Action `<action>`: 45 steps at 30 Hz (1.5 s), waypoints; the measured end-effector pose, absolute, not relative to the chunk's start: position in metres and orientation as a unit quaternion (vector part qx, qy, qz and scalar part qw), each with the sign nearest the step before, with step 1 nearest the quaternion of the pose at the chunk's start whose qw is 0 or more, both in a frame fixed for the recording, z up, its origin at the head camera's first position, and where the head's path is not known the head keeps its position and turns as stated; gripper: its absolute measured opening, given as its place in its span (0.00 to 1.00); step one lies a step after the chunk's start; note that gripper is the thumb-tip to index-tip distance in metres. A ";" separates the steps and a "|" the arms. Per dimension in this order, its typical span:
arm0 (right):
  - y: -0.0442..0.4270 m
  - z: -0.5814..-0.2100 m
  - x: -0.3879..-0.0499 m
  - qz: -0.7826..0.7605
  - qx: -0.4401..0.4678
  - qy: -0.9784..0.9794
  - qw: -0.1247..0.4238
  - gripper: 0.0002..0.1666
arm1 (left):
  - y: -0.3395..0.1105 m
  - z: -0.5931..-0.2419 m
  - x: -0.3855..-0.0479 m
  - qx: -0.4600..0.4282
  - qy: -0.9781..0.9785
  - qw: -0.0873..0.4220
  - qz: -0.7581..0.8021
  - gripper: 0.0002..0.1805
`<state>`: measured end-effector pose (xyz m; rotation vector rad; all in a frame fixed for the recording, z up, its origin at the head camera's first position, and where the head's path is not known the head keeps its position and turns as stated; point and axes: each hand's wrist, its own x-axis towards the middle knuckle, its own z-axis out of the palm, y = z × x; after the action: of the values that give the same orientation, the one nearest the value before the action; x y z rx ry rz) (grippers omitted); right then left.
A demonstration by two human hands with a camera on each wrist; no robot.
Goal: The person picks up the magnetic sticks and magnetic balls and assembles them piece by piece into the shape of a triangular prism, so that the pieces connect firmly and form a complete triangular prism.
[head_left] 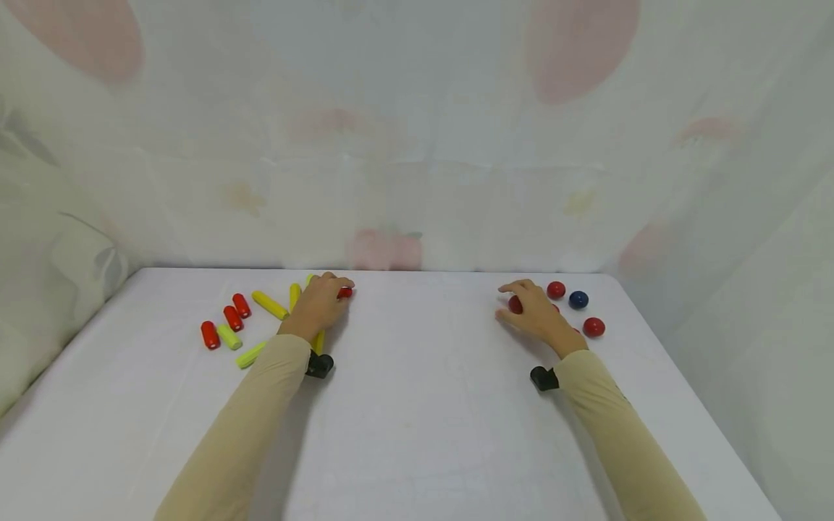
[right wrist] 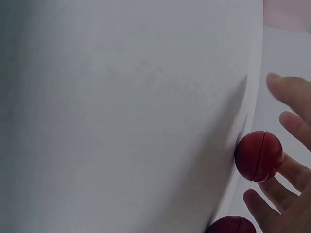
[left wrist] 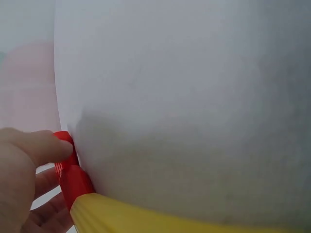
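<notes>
In the head view my left hand [head_left: 318, 307] is at the far left part of the table, pinching a short red cylinder [head_left: 344, 292]. The left wrist view shows fingertips on that red cylinder [left wrist: 67, 148]. A second red piece [left wrist: 77, 187] is right behind it, and a yellow stick [left wrist: 141, 218] lies nearest the camera. My right hand [head_left: 534, 311] is at a red ball [head_left: 515, 305], fingers spread and thumb apart. In the right wrist view this red ball [right wrist: 258, 156] shows a seam, and whether the fingers touch it I cannot tell. A darker red ball [right wrist: 232, 225] is partly cut off.
Left of my left hand lie several red cylinders [head_left: 210, 335], yellow sticks [head_left: 270, 305] and lime pieces [head_left: 250, 354]. Beside my right hand are a blue ball [head_left: 578, 299] and more red balls [head_left: 594, 327]. A patterned curtain [head_left: 417, 130] hangs behind the white table [head_left: 423, 405].
</notes>
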<state>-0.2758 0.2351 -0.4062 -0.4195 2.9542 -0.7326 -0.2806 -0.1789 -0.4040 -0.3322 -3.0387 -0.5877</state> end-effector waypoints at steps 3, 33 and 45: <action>0.237 -0.406 -0.275 -0.242 -0.144 0.959 0.033 0.29 | -0.180 -0.406 -0.281 -0.111 -0.976 0.022 -0.189 0.19; 0.227 -0.392 -0.265 -0.244 -0.183 0.952 0.022 0.19 | -0.165 -0.391 -0.276 -0.140 -0.969 -0.005 -0.202 0.20; 0.216 -0.390 -0.254 -0.258 -0.194 0.946 0.019 0.21 | -0.157 -0.391 -0.266 -0.150 -0.947 -0.019 -0.283 0.19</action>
<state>-0.2543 0.2156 -0.3905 -0.6031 2.9370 -0.8014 -0.2661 -0.1571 -0.3911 -0.4787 -3.0123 -0.9009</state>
